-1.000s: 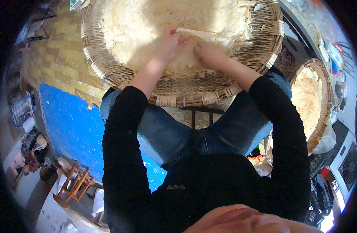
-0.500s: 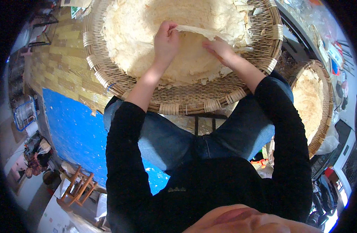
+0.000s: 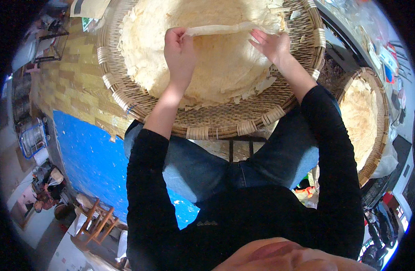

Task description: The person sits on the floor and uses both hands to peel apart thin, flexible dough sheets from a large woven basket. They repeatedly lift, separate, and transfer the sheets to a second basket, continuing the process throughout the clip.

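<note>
Left hand (image 3: 179, 56) at the upper centre of the frame holds a narrow pinch, thumb and fingers closed on one end of the raised edge of a thin pale sheet (image 3: 220, 30). To its right in the frame, the right hand (image 3: 275, 47) has its fingers parted near the other end of that edge; whether they touch it I cannot tell. The sheet lies at the top centre of the frame, over a broad, pale round pile (image 3: 225, 77) in a wide woven basket (image 3: 198, 133); where the sheet ends and the pile begins is hard to make out. By its look it should be very light and limp, bending along a fold rather than standing stiff, and more dry than slippery. Its weak point is probably the rim: the pile's border is ragged, and loose flakes (image 3: 264, 84) sit along its lower right side, so thin outer bits would likely crack or come away if pinched alone. A better hold would be slightly inboard of the edge, with soft fingertips at two well-separated spots, so that the load spreads and no single point pulls. An even, slow lift would suit it, since a one-sided tug could tear it. At the right of the frame, a second basket (image 3: 382, 135) carries a similar pale layer (image 3: 361, 122).
</note>
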A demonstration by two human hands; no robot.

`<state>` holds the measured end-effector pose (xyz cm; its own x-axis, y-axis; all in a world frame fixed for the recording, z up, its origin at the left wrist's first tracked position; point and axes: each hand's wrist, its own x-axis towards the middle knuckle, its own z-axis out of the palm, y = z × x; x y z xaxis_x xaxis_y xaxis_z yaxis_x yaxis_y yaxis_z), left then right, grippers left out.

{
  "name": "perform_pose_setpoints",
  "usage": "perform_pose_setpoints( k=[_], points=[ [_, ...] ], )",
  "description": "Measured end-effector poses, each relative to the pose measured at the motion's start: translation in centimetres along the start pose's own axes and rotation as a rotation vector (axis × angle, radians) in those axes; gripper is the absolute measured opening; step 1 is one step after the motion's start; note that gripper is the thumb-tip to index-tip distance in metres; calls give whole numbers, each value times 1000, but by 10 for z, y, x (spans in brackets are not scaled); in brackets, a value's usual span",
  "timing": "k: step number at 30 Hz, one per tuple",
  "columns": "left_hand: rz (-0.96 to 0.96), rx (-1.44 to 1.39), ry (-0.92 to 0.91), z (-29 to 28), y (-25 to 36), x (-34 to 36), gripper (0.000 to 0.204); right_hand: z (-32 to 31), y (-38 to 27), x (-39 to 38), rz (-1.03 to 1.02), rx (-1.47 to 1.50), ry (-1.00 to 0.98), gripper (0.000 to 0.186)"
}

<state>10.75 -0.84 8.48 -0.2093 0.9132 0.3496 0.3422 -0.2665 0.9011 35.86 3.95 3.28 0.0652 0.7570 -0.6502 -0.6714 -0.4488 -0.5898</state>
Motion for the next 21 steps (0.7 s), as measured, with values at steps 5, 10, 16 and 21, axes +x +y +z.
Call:
perform_pose_setpoints(
  k=[5, 10, 16, 21],
  points=[
    [28, 22, -172, -5, 10, 1, 18, -7, -6, 23, 63, -267, -177, 65],
    [-374, 257, -426, -23, 32, 14, 28, 1, 3, 33, -728, -1420, -263, 33],
    [25, 598, -491, 50, 9, 42, 56, 40, 17, 6, -693, -1726, -276, 28],
    [-303, 554, -795, 137, -53, 99, 44, 44, 14, 1, -752, -1655, -377, 37]
  ],
)
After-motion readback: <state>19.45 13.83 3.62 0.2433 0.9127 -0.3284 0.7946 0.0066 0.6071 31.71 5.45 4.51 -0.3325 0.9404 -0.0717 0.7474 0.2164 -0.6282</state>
